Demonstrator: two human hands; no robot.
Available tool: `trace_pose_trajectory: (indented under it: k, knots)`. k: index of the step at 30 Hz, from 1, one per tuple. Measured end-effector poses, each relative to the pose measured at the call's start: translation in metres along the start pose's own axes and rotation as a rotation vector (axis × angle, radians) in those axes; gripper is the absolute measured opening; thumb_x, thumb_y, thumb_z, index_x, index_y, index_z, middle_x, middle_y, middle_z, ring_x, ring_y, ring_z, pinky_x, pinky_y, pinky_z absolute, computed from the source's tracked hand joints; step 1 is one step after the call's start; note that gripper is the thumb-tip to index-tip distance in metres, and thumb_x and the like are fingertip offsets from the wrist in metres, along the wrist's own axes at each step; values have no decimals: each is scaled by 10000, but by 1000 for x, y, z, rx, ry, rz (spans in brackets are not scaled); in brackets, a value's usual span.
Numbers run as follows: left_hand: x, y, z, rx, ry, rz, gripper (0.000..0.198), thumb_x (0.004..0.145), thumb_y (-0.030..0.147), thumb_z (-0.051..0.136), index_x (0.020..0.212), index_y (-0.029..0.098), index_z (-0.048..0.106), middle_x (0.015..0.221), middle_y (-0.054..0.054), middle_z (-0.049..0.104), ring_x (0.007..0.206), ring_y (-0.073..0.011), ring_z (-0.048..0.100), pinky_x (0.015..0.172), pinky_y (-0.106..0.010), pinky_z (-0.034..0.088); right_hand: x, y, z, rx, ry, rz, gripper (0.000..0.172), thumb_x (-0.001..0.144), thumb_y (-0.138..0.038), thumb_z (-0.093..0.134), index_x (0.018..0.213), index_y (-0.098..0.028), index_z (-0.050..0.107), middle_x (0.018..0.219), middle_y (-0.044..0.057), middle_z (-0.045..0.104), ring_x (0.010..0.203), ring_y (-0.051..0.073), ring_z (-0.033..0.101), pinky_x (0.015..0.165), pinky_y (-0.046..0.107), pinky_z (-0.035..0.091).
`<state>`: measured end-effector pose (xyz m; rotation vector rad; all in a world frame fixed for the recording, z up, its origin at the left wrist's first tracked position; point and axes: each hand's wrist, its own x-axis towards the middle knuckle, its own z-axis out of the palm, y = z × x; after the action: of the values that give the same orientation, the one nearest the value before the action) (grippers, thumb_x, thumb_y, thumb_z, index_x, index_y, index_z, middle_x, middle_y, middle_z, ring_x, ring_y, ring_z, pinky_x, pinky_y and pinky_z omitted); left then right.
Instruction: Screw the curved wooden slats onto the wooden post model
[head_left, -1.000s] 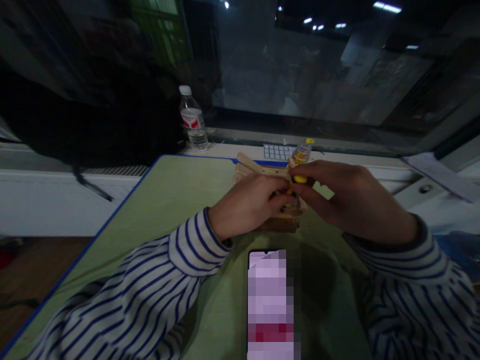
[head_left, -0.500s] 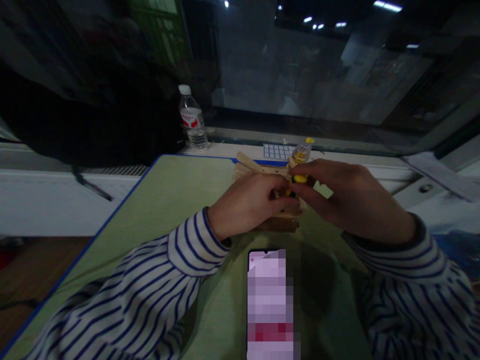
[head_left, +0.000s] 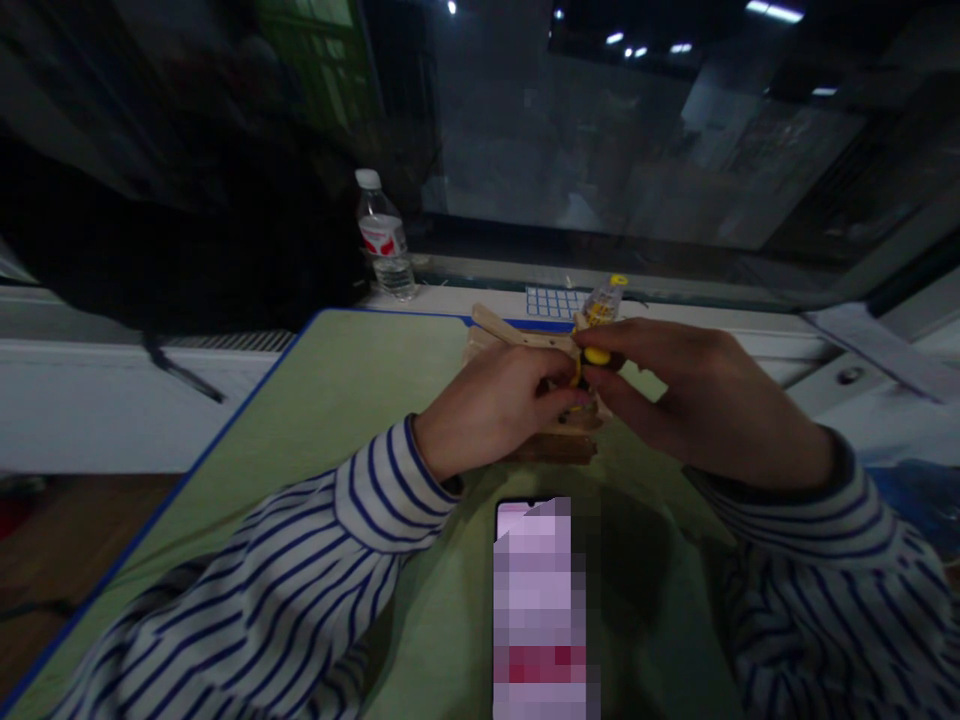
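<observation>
An assembly of light wooden strips (head_left: 501, 325), some with small holes, sits near the far edge of the table. Curled over its right end is my left hand (head_left: 491, 408), thumb and fingers closed on it beside a thin yellow part. My right hand (head_left: 709, 395) comes in from the right and pinches a small rounded yellow piece (head_left: 598, 355) against that same end. Fingers cover most of the contact spot, so how the parts meet is hidden. A darker brown wooden block (head_left: 559, 448) shows below the left hand.
A phone (head_left: 532, 600) with a blurred screen lies on the green table (head_left: 300, 420) near me. On the sill stand a water bottle (head_left: 386, 245) and a clear bottle (head_left: 606, 298) with yellow cap and contents. A blue grid sheet (head_left: 553, 302) lies beside it.
Both hands stay at the assembly. The yellow piece and right fingertips have shifted very slightly left, and the left thumb has drawn in a little.
</observation>
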<state>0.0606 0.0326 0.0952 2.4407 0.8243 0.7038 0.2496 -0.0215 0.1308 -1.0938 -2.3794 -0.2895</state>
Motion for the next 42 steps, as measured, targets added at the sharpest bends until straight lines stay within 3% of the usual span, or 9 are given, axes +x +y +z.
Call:
trace_pose_trajectory:
  k: [27,42]
  knots:
    - [1,-2,2,-23,-8,113,204,923,186,514,1014,186,696,1100,-37,717,1073,-190,631,955,-317,453,-1,4,1,-34,-7,15,265,914,-279,550,1128,-150,638,1019,79,730,852,203,690,712,311,519]
    - [0,1,1,16,12,9,201,907,318,566,963,193,713,888,-18,745,809,-172,671,696,-275,464,0,3,0,-27,-7,9,235,908,-259,561,1098,-149,643,974,57,726,814,194,679,707,310,508]
